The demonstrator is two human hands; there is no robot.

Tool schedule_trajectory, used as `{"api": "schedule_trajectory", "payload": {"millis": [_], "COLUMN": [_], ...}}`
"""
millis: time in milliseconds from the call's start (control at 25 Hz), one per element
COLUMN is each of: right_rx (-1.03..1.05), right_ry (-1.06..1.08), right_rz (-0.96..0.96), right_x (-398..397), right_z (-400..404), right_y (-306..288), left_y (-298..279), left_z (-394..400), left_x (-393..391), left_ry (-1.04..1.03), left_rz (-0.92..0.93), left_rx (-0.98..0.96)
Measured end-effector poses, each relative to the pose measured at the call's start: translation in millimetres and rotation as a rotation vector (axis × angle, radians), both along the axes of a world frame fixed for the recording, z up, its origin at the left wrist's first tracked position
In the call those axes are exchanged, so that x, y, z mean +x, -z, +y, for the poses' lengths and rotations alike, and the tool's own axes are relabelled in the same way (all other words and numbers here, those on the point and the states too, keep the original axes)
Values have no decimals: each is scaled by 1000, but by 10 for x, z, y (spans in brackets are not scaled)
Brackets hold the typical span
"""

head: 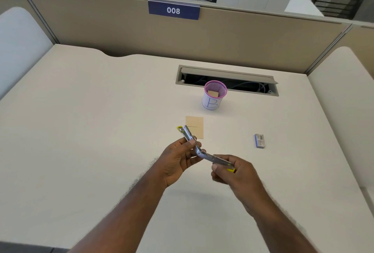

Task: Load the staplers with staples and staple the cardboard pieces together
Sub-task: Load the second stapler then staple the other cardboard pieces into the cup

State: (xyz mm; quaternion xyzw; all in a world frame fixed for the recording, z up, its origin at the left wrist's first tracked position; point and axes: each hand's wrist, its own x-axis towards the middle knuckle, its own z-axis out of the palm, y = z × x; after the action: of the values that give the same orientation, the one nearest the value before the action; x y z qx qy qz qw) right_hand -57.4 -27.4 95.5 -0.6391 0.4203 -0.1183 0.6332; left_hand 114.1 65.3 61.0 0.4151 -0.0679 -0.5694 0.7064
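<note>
A silver stapler [199, 150] with yellow ends is swung wide open above the desk. My left hand [178, 159] grips its far half, which points up and left. My right hand [232, 173] pinches the near half, whose staple channel faces up. Two tan cardboard pieces [194, 126] lie flat, edge to edge, on the desk just beyond the stapler. A small blue staple box [259, 140] lies to the right.
A pink mesh cup [214, 95] marked with a "B" stands behind the cardboard and holds another tan piece. Beyond it an open cable hatch [226, 80] is set into the white desk [81, 131]. Beige partition walls close off the back and sides.
</note>
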Motion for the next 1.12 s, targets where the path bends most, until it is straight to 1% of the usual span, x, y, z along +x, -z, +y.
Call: {"api": "schedule_trajectory", "payload": {"millis": [160,280,360,440,560,720,840,960,1120], "right_rx": [29,133,136,85,64,1,89,201,237], "right_ry": [58,62,27,3,41,3,-111,-248,-350], "right_rz": [-143,-280,-310,-313,-325,-244,-196,-132,-60], "right_x": [37,86,106,127,202,345,372,333,290], "right_z": [-49,-67,-73,-76,-91,-154,-228,-320,-366], "right_y": [-36,-25,-19,-4,12,67,65,108,154], "left_y": [15,0,-11,-13,-13,-18,-26,-41,-32], "left_z": [30,54,70,85,103,114,127,157,179], "left_x": [-24,-7,21,38,34,-49,-69,-34,-6], "left_ry": [46,22,-8,-17,14,192,216,267,324], "left_rz": [-38,-32,-24,-29,-46,-132,-144,-204,-259], "left_rx": [46,49,39,32,38,40,43,71,143]}}
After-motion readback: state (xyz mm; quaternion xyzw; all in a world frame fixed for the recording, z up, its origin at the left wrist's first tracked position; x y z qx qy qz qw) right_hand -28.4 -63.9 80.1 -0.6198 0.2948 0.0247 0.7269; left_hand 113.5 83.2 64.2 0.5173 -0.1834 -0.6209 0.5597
